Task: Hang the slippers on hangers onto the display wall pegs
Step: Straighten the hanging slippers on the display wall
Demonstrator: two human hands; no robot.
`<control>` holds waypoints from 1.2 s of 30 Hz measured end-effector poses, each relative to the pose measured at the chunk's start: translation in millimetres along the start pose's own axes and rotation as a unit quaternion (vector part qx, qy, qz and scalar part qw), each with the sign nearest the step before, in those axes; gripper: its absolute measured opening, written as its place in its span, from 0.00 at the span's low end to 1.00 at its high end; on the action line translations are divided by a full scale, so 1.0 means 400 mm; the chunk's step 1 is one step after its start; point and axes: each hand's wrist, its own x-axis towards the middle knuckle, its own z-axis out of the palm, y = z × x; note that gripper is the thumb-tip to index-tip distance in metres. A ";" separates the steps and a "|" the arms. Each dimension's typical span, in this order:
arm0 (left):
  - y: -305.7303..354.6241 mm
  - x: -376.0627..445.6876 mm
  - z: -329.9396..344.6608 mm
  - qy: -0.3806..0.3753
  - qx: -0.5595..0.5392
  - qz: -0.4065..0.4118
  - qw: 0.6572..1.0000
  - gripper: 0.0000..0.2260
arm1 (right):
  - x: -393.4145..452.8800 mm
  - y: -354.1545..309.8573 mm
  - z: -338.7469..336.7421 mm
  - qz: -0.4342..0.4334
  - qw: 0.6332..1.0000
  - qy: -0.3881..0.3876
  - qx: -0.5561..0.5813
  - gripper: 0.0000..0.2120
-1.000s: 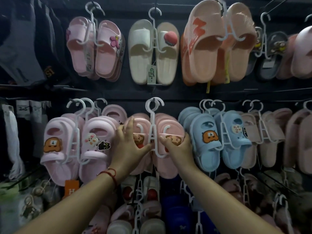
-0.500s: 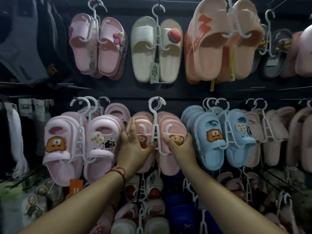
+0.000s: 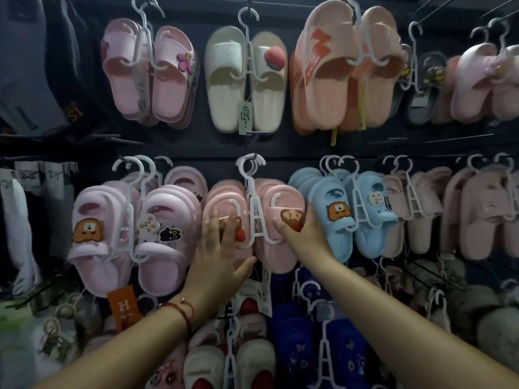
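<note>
A pair of salmon-pink slippers, the left one [image 3: 222,200] and the right one [image 3: 280,197], hangs on a white hanger [image 3: 259,220] in the middle row. The hanger's hook [image 3: 247,167] sits over a wall peg [image 3: 254,156] together with other hooks behind it. My left hand [image 3: 222,248] lies flat on the left slipper, fingers spread, thumb under its toe. My right hand [image 3: 303,231] grips the right slipper's lower outer edge, with the thumb across the bear charm [image 3: 292,216].
Light pink pairs [image 3: 168,220] hang close on the left and light blue pairs [image 3: 331,197] on the right. Cream slippers with a price tag [image 3: 245,116] hang above. Dark blue slippers [image 3: 295,332] and more pairs hang below my arms.
My left hand has let go of its grip on the left slipper and now rests flat with fingers spread, slightly lower. My right hand has shifted to the right slipper's outer edge.
</note>
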 end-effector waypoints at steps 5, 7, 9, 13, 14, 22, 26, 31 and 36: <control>-0.011 -0.094 -0.022 -0.021 0.041 0.032 0.998 0.41 | -0.073 0.025 -0.060 -0.035 0.994 -0.046 -0.093 0.28; -0.009 -0.108 -0.045 -0.046 0.074 0.021 0.996 0.42 | -0.096 0.033 -0.084 -0.068 0.982 -0.063 -0.165 0.33; -0.008 -0.115 -0.069 -0.076 0.117 0.014 0.990 0.42 | -0.115 0.030 -0.108 -0.085 0.965 -0.085 -0.233 0.37; 0.002 -0.129 -0.111 -0.095 0.152 0.013 0.984 0.42 | -0.153 0.010 -0.154 -0.097 0.924 -0.147 -0.339 0.38; 0.006 -0.134 -0.121 -0.095 0.154 0.010 0.983 0.42 | -0.163 0.005 -0.164 -0.106 0.916 -0.155 -0.354 0.37; 0.023 -0.212 -0.193 -0.103 0.211 -0.049 0.971 0.47 | -0.216 -0.029 -0.215 -0.119 0.898 -0.210 -0.368 0.33; 0.009 -0.261 -0.230 -0.110 0.232 -0.063 0.964 0.46 | -0.251 -0.059 -0.203 -0.123 0.908 -0.227 -0.330 0.32; -0.032 -0.272 -0.279 -0.093 0.257 -0.067 0.960 0.46 | -0.288 -0.101 -0.151 -0.156 0.903 -0.238 -0.322 0.32; -0.117 -0.251 -0.334 -0.079 0.274 -0.067 0.956 0.45 | -0.281 -0.165 -0.064 -0.168 0.911 -0.237 -0.293 0.33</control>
